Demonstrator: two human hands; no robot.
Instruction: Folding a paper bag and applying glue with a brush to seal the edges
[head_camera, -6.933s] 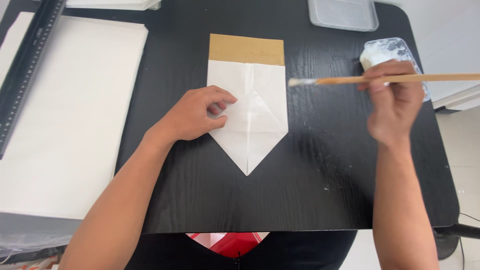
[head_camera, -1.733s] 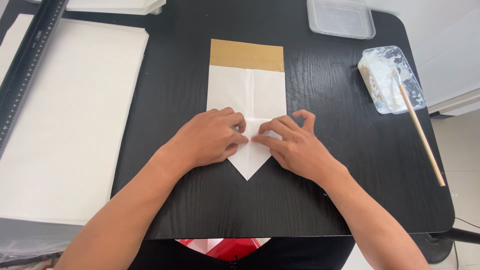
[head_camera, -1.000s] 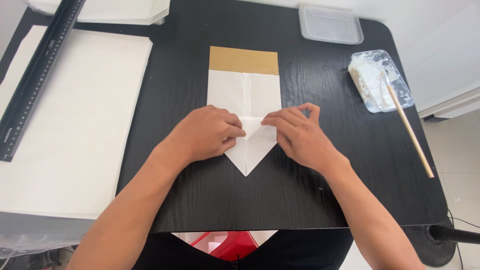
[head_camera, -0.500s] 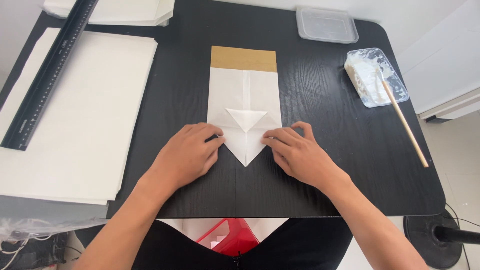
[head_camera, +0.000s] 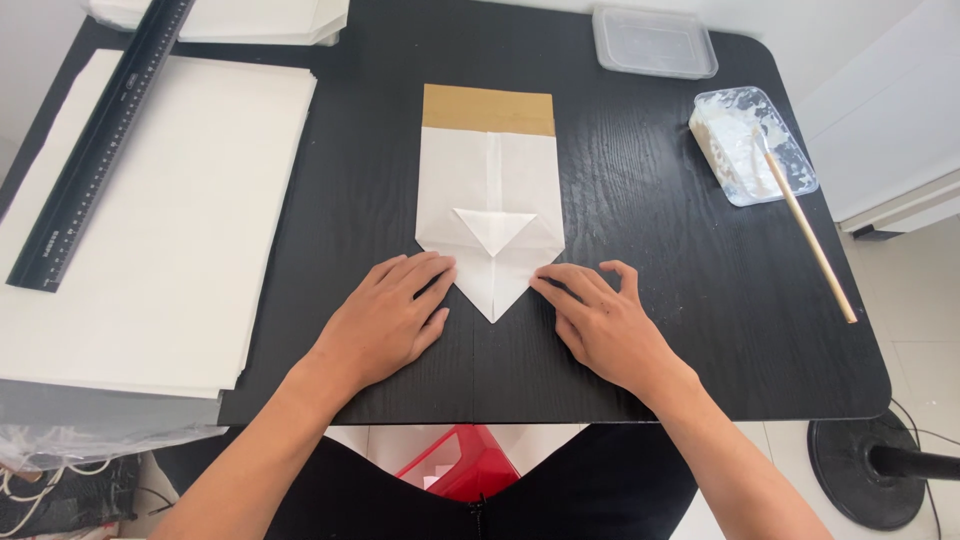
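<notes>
Your left hand (head_camera: 385, 320) and right hand (head_camera: 605, 325) lie flat, grips released, flanking the folded paper's (head_camera: 490, 215) point. Fingertips touch its slanted edges. Paper sits mid-table (head_camera: 640, 240), point toward the near edge.

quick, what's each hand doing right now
Left hand: open, flat, fingertips touching the folded paper, holding nothing.
Right hand: open, fingertips at the paper's edge, holding nothing.

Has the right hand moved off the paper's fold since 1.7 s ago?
Yes. The right hand has slid down and outward: its fingertips now rest at the lower right edge of the folded paper, beside the point, no longer over the centre fold.
</notes>
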